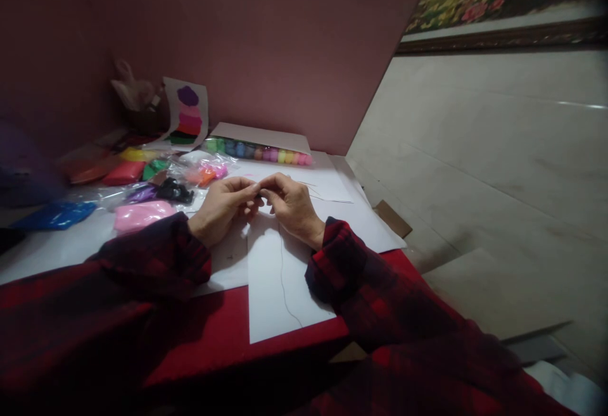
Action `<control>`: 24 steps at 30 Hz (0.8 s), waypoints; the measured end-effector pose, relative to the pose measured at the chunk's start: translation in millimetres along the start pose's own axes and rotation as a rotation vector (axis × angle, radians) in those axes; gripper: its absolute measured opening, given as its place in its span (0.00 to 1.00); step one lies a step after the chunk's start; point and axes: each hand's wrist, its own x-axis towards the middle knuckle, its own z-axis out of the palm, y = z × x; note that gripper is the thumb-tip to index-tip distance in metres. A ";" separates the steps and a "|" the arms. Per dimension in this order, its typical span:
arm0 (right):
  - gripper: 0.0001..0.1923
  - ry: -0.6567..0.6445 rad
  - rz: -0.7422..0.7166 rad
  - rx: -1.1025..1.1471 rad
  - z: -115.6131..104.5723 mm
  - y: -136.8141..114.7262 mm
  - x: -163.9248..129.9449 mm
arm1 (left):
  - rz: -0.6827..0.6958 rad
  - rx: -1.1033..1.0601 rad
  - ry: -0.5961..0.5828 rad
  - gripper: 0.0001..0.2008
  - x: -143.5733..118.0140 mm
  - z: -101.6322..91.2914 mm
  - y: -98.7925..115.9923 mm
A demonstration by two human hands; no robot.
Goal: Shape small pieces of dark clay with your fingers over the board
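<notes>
Both the left hand and the right hand are close together, with their fingertips meeting. Their grip is narrow, a tight pinch on a small dark bit. It sits right between the thumbs and pointing fingers, up above the white paper. It is too small to tell what it is. Under the right hand is a long white sheet with a thin, wavy line on it. The sheet reaches down over the red cloth. Near the left wrist lies a bag of soft pink stuff. Just behind it are a black lump and a purple one. A shiny blue pack lies farther to the left. Past the hands is a long clear pack with many bright colors in a row. Next to it, a card with colored shapes leans up near the pink wall.
</notes>
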 end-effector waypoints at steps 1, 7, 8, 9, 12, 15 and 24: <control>0.04 -0.004 0.001 -0.003 -0.1 -0.3 0.0 | 0.001 0.002 0.005 0.16 -0.1 0.3 0.3; 0.04 0.000 -0.005 -0.003 -0.5 -1.5 -0.3 | 0.005 0.026 0.061 0.12 -2.2 4.2 3.6; 0.04 0.002 -0.006 0.001 -0.4 -1.6 -0.4 | 0.008 0.029 0.067 0.11 -2.6 5.1 4.2; 0.04 0.003 -0.004 0.004 -0.3 -1.7 -0.6 | 0.012 0.030 0.073 0.10 -3.0 5.8 4.7; 0.04 0.005 0.018 0.006 -0.2 -2.5 -1.0 | 0.030 0.032 0.086 0.08 -3.4 7.5 5.3; 0.04 0.008 0.028 0.008 -0.1 -3.2 -1.1 | 0.052 0.041 0.109 0.07 -2.6 8.0 4.8; 0.02 0.127 0.113 0.060 1.2 -0.1 1.2 | 0.097 0.068 0.238 0.08 0.1 6.0 2.3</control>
